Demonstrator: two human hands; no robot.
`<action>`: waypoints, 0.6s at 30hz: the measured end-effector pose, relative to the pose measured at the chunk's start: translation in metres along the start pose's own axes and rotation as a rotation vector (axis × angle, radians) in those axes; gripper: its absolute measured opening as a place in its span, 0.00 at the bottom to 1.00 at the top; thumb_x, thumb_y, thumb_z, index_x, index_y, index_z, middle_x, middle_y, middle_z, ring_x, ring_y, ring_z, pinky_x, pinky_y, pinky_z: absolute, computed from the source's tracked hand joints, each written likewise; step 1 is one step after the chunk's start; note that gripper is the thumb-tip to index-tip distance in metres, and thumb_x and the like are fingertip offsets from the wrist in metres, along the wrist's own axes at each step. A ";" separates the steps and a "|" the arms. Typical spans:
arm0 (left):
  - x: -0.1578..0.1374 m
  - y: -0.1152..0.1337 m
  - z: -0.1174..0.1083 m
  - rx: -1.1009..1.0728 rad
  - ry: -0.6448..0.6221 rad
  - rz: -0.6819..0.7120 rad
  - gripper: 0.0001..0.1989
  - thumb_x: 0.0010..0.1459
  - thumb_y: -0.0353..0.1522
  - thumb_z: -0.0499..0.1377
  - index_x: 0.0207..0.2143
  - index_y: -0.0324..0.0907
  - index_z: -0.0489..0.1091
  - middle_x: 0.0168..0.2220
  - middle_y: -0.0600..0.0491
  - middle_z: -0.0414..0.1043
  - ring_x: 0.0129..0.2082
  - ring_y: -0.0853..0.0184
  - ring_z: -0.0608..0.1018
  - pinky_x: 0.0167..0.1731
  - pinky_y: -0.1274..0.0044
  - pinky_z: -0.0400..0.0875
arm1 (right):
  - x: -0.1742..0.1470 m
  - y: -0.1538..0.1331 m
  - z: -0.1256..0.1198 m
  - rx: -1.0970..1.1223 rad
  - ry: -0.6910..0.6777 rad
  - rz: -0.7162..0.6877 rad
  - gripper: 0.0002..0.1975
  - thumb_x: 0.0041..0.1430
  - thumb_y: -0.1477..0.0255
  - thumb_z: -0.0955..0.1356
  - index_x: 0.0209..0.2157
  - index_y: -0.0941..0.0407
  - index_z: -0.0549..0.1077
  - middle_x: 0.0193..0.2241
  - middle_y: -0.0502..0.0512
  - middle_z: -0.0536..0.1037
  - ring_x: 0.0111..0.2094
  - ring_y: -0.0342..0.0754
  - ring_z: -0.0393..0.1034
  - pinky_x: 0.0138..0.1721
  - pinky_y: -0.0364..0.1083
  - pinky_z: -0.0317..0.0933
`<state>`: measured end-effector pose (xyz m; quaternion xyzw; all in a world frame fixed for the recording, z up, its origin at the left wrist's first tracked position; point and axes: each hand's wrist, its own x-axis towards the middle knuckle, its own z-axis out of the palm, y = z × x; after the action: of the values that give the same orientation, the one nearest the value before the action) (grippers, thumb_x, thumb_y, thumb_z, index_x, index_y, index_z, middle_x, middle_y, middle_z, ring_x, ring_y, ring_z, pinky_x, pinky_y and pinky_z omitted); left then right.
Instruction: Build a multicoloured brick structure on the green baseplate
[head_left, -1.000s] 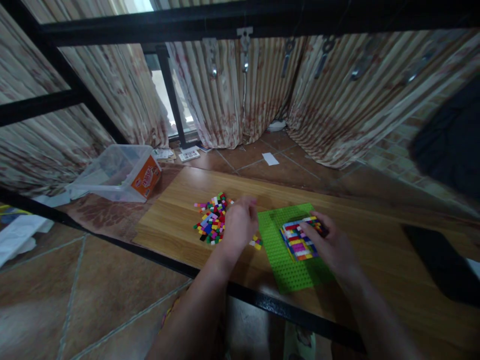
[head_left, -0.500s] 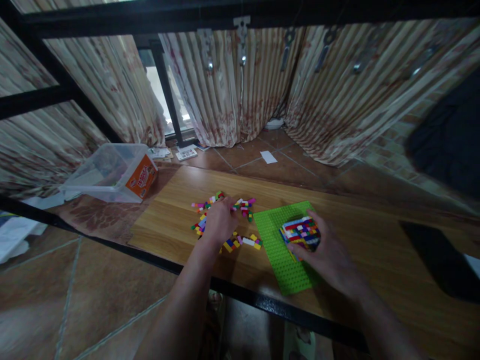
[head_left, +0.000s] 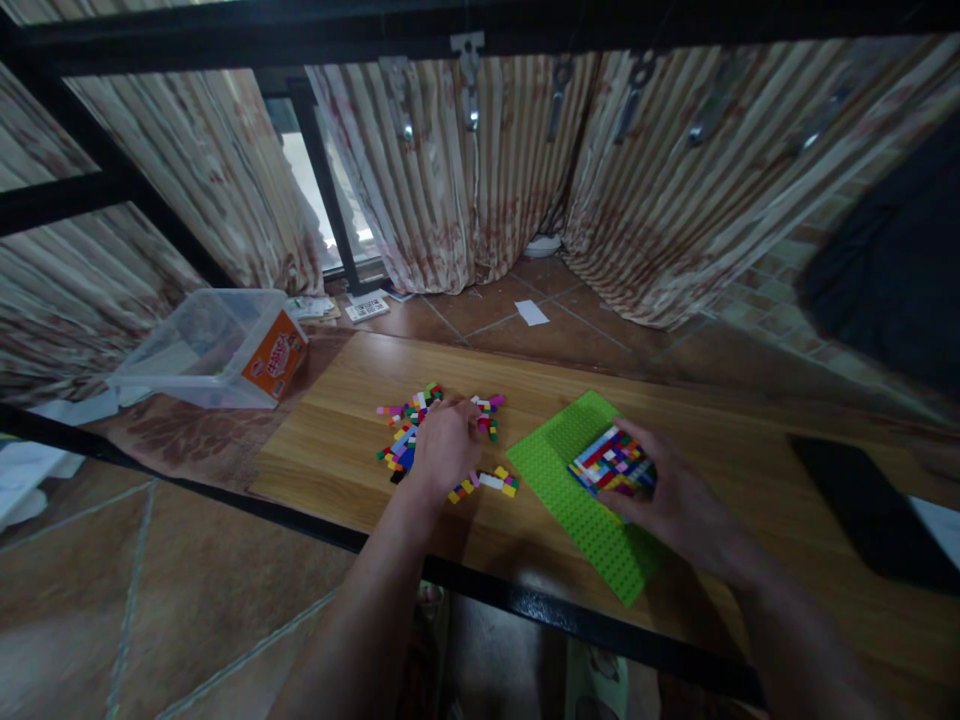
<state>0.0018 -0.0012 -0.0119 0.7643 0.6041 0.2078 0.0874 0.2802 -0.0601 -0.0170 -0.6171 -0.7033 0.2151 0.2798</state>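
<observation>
My right hand (head_left: 679, 500) is wrapped round a block built of many coloured toy bricks (head_left: 611, 460), thumb on the near side and fingers on the far side. This block is on a green studded baseplate (head_left: 562, 455), which lies turned at an angle on the table. Over a scatter of loose toy bricks (head_left: 405, 440) is my left hand (head_left: 448, 440), bent downward. Its fingertips are mostly hidden behind the hand, so whether they pinch a brick does not show. More loose bricks (head_left: 493, 481) lie between the left hand and the baseplate.
The wooden table (head_left: 322, 440) has a black front edge (head_left: 525, 600). A clear plastic box (head_left: 202, 350) with an orange label stands at the left. A flat black object (head_left: 862, 510) lies at the right. Striped curtains (head_left: 442, 180) hang behind.
The baseplate and the brick block on it have turned, and my right hand has shifted slightly right with them. My left hand stays over the loose bricks. The whole view has shifted slightly.
</observation>
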 end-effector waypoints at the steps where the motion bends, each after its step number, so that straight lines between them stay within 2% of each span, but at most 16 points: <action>1: 0.000 0.002 0.001 0.013 -0.005 -0.003 0.09 0.53 0.25 0.55 0.30 0.41 0.75 0.34 0.48 0.75 0.37 0.63 0.75 0.46 0.71 0.69 | 0.000 0.001 -0.002 0.004 -0.007 -0.002 0.39 0.46 0.62 0.73 0.60 0.49 0.60 0.56 0.60 0.68 0.53 0.62 0.67 0.53 0.62 0.62; 4: 0.002 0.008 0.005 0.056 -0.010 -0.032 0.07 0.54 0.26 0.55 0.31 0.41 0.74 0.34 0.47 0.75 0.37 0.61 0.76 0.45 0.70 0.69 | -0.001 0.006 -0.005 0.003 -0.031 -0.022 0.39 0.46 0.62 0.73 0.60 0.49 0.61 0.57 0.59 0.68 0.54 0.62 0.66 0.55 0.62 0.61; 13: 0.003 0.015 0.009 0.046 -0.034 -0.098 0.12 0.54 0.22 0.53 0.37 0.40 0.73 0.35 0.47 0.76 0.39 0.61 0.78 0.41 0.73 0.70 | -0.003 0.014 -0.013 0.014 -0.110 -0.104 0.39 0.48 0.67 0.71 0.62 0.46 0.58 0.62 0.56 0.62 0.61 0.61 0.59 0.59 0.63 0.56; 18: 0.003 0.015 0.002 -0.141 -0.015 -0.047 0.15 0.55 0.23 0.53 0.42 0.40 0.73 0.37 0.48 0.76 0.38 0.63 0.78 0.42 0.74 0.71 | -0.003 0.005 -0.021 0.009 -0.063 -0.155 0.40 0.47 0.65 0.73 0.62 0.46 0.60 0.63 0.56 0.61 0.62 0.61 0.56 0.61 0.63 0.53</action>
<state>0.0165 -0.0021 -0.0071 0.7433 0.6053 0.2420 0.1503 0.2983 -0.0630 -0.0046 -0.5524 -0.7565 0.2152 0.2761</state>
